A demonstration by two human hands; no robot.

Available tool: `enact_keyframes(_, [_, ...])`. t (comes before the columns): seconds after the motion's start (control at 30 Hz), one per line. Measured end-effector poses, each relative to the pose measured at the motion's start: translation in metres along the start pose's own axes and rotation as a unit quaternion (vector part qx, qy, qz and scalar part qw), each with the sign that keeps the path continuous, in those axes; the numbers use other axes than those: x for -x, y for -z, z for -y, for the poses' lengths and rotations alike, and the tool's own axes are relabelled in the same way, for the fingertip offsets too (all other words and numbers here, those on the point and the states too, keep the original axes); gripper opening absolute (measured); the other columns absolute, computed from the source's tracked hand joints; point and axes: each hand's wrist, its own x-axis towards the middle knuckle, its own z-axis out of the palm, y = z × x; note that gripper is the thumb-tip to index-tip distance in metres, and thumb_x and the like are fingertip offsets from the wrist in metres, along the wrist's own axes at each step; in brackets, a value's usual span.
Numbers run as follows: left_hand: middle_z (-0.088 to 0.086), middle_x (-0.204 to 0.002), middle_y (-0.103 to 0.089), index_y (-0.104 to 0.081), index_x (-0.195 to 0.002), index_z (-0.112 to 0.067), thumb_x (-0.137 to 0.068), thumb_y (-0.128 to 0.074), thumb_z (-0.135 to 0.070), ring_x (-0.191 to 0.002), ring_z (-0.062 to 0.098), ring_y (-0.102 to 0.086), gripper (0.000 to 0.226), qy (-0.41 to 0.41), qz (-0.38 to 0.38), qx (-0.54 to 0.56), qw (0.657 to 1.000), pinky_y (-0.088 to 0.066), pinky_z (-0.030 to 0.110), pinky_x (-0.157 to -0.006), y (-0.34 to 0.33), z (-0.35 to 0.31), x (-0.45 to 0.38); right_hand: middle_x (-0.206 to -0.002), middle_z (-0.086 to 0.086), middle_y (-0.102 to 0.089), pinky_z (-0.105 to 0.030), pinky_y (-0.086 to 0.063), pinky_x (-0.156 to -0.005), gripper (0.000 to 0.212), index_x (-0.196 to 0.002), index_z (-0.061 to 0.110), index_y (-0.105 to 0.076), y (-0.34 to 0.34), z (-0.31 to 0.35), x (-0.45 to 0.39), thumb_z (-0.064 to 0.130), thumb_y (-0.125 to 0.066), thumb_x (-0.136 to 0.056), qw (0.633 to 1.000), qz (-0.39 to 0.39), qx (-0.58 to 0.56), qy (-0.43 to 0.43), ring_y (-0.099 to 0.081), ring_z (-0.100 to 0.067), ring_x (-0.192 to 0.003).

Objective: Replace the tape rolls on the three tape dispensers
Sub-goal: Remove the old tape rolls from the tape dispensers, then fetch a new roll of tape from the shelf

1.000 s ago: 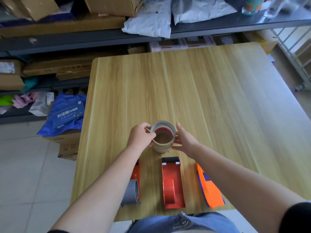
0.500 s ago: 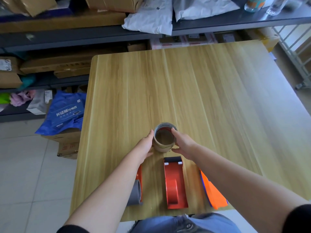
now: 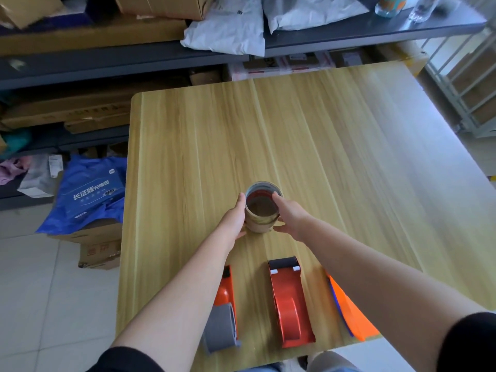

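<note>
Now both hands around a stack of tape rolls [image 3: 262, 210] on the wooden table [image 3: 335, 162], left hand [image 3: 235, 218] and right hand [image 3: 288, 214] pressing its sides, three tape dispensers near the front edge, middle one red [image 3: 290, 304].

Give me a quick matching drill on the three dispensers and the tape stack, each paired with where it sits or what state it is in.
Things:
1. stack of tape rolls
2. red dispenser
3. dispenser with grey core
4. orange and purple dispenser

States:
A. partly under the right forearm, near the table's near edge
B. middle of the row, its hub bare
C. held between the left hand and the right hand
D. leftmost in the row

Pairs: 1-C, 2-B, 3-D, 4-A
</note>
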Motion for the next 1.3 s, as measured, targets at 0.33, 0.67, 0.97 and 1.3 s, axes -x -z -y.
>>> enact_keyframes(0.33, [0.008, -0.144, -0.044, -0.035, -0.142, -0.018, -0.094, -0.034, -0.053, -0.129, 0.024, -0.046, 0.059, -0.026, -0.002, 0.026, 0.999, -0.042, 0.041, -0.104, 0.018, -0.006, -0.002, -0.148, -0.006, -0.035, -0.041, -0.04, -0.103, 0.057, -0.141, 0.015, -0.036, -0.008, 0.016, 0.0, 0.043, -0.049, -0.093, 0.998, 0.026, -0.054, 0.005, -0.033, -0.026, -0.135])
enact_keyframes(0.67, [0.003, -0.138, -0.048, -0.033, -0.141, -0.019, -0.096, -0.043, -0.035, -0.102, 0.018, -0.057, 0.049, -0.167, -0.163, -0.289, 0.928, -0.048, 0.033, -0.087, 0.057, 0.006, 0.07, -0.148, -0.006, -0.035, -0.039, -0.036, -0.109, 0.072, -0.145, 0.012, -0.027, 0.013, 0.017, 0.05, 0.036, -0.06, -0.086, 0.929, -0.145, 0.232, 0.247, -0.034, -0.023, -0.136])
enact_keyframes(0.97, [0.002, -0.123, -0.06, -0.046, -0.132, -0.022, -0.093, -0.044, -0.035, -0.113, 0.025, -0.054, 0.041, -0.239, -0.39, -0.554, 0.695, -0.043, 0.038, -0.089, 0.092, -0.033, 0.231, -0.12, -0.005, -0.058, -0.033, -0.048, -0.071, 0.039, -0.128, 0.015, -0.048, 0.001, 0.1, 0.187, 0.033, -0.048, -0.093, 0.624, -0.108, 0.626, 0.455, -0.056, -0.025, -0.107])
enact_keyframes(1.3, [0.002, -0.118, -0.062, -0.05, -0.12, -0.022, -0.092, -0.043, -0.038, -0.109, 0.026, -0.057, 0.033, -0.138, -0.558, -0.559, 0.598, -0.041, 0.037, -0.084, 0.136, -0.004, 0.416, -0.119, -0.006, -0.06, -0.035, -0.042, -0.071, 0.034, -0.125, 0.016, -0.049, -0.088, 0.115, 0.357, 0.027, -0.045, -0.094, 0.406, -0.079, 0.638, 0.65, -0.057, -0.029, -0.107])
